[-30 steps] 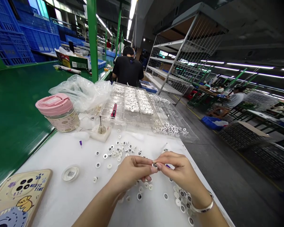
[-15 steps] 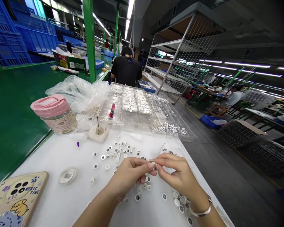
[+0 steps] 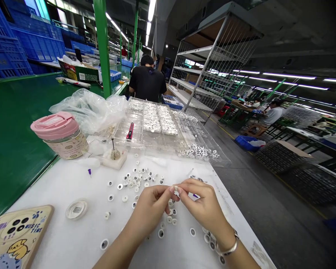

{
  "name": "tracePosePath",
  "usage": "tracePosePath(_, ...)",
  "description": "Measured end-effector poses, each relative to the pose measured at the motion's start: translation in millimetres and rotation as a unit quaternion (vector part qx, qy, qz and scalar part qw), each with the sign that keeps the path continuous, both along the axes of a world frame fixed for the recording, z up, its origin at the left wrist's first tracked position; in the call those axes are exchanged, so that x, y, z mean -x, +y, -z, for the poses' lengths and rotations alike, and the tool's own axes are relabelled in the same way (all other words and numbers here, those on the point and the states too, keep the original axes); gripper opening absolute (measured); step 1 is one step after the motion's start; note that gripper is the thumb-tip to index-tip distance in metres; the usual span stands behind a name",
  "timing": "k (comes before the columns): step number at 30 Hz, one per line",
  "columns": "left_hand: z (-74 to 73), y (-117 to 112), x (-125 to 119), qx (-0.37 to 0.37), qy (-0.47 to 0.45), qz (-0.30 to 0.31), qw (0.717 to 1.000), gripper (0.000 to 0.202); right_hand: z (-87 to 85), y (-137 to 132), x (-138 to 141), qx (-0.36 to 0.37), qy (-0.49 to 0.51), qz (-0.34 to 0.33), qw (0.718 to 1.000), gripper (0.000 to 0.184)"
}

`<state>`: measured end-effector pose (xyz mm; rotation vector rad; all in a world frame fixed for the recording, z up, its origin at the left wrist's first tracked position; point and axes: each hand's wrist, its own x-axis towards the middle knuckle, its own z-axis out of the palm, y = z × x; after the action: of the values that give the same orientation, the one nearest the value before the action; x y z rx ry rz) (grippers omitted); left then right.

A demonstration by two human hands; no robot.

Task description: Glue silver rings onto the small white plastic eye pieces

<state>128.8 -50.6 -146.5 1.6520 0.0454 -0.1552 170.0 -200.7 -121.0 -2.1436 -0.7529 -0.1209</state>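
A small white round part (image 3: 176, 189) is pinched between the fingertips of my left hand (image 3: 154, 203) and my right hand (image 3: 204, 200), which meet above the white work surface. Both hands are closed on it, and the fingers cover much of its shape. Around and below them lie several loose white discs (image 3: 124, 198), some with a dark or grey centre. More discs (image 3: 212, 245) are gathered beneath my right wrist, which wears a metal bangle. A small purple piece (image 3: 195, 195) shows partly behind my right fingers.
Beyond the hands stand clear compartment trays (image 3: 151, 140) of white parts, with a red cutter (image 3: 130, 131). A pink-lidded cup (image 3: 58, 134), a small bottle with a thin upright stem (image 3: 115, 153), a round lid (image 3: 76, 209) and a phone (image 3: 19, 235) are leftward. A person (image 3: 147, 80) sits ahead.
My hands have turned slightly, and the white part between the fingertips shows more plainly. The purple piece now shows by my right hand. The whole view has shifted a little.
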Motion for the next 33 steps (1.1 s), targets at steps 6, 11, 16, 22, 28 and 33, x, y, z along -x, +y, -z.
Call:
tracePosePath(6, -2.6, -1, -1, -0.009, -0.006, -0.022, 1.0, 0.044, 6.8, 6, 4, -0.022, -0.003, 0.02, 1.0, 0.017)
tracePosePath(11, -2.4, -1, -1, 0.003, -0.018, -0.056, 0.998, 0.038, 8.2, 10, 5, -0.038, 0.027, 0.053, 0.997, 0.018)
tracePosePath(16, -5.6, 1, 0, -0.022, -0.04, -0.068, 0.997, 0.036, 6.2, 11, 0, -0.096, 0.178, 0.034, 0.979, 0.022)
tracePosePath(22, -5.1, 4, -1, -0.01, -0.017, -0.071, 0.997, 0.039, 5.8, 10, 4, -0.073, 0.151, 0.084, 0.982, 0.024)
tracePosePath(28, -5.0, 4, -7, 0.088, 0.043, -0.079, 0.992, 0.042, -6.7, -37, -15, -0.012, -0.021, 0.143, 0.989, 0.022)
tracePosePath(33, -1.8, 2, -11, 0.176, 0.076, -0.082, 0.978, 0.039, 12.6, -49, -40, 0.078, 0.139, 0.065, 0.985, 0.058)
